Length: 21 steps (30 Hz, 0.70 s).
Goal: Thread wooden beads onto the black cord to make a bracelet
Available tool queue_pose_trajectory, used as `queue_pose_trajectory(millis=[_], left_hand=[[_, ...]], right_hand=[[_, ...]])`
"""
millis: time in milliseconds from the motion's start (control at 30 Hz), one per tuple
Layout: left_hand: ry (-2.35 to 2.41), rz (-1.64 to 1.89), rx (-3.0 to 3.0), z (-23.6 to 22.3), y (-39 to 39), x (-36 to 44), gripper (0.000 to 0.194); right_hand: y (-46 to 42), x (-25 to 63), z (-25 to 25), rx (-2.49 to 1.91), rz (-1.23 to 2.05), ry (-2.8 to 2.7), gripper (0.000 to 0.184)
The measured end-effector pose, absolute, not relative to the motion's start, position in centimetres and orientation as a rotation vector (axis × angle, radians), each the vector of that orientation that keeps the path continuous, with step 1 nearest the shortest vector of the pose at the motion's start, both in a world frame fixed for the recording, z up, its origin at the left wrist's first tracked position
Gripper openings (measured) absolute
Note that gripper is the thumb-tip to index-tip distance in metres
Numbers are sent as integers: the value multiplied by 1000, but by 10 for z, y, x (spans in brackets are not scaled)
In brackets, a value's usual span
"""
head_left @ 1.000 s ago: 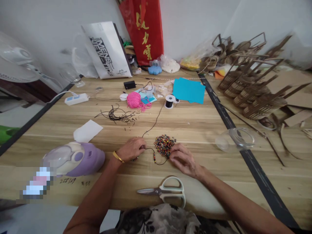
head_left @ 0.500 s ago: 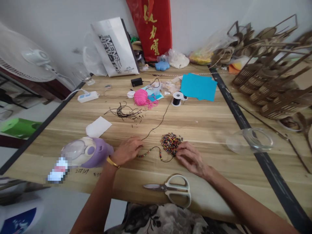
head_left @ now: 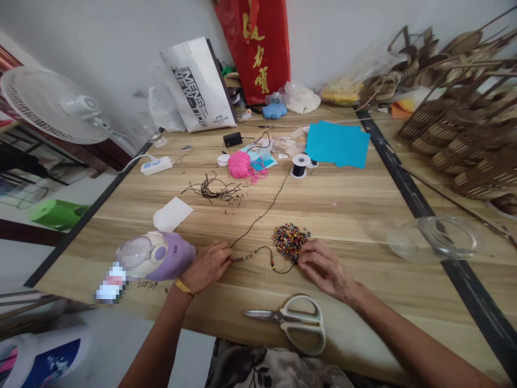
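Note:
A black cord [head_left: 258, 216] runs from a spool [head_left: 299, 166] down to my left hand [head_left: 210, 263], whose fingers are closed on it. Past that hand the cord lies loosely curved on the table, with small colored beads [head_left: 244, 257] threaded along it in two groups. Its far end reaches my right hand [head_left: 325, 267], where thumb and fingers pinch it at the edge of a heap of mixed beads [head_left: 291, 241]. Whether a bead is also between those fingertips is hidden. Scissors [head_left: 291, 318] with pale handles lie between my forearms.
A purple and cream device [head_left: 161, 256] and a phone [head_left: 112, 283] sit left. Beyond are cut black cords [head_left: 214, 187], pink yarn [head_left: 240, 164], blue sheets [head_left: 338, 144] and white paper [head_left: 173, 214]. A clear round container [head_left: 436, 237] stands right, woven pieces [head_left: 464, 140] behind it.
The view has swung a little to the left, so things sit farther right. My left hand has slid slightly left and nearer to me; my right hand stays at the bead heap.

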<state>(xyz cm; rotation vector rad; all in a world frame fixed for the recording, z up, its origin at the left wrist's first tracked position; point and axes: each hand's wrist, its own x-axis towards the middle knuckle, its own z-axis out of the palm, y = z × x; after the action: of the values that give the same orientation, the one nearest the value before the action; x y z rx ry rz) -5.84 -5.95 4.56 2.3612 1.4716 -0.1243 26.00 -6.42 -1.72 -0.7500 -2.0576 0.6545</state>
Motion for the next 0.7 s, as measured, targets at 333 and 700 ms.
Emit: queue_pose_trajectory(millis=[333,700], left_hand=[[1393,333,2070,65,-51,-49,10],[1309,331,2291,73,-34,-37,9]], right_hand=[[-68,261,-10,-750,712,-2074,10],[-63,263,-10,-724,675,-2072,12]])
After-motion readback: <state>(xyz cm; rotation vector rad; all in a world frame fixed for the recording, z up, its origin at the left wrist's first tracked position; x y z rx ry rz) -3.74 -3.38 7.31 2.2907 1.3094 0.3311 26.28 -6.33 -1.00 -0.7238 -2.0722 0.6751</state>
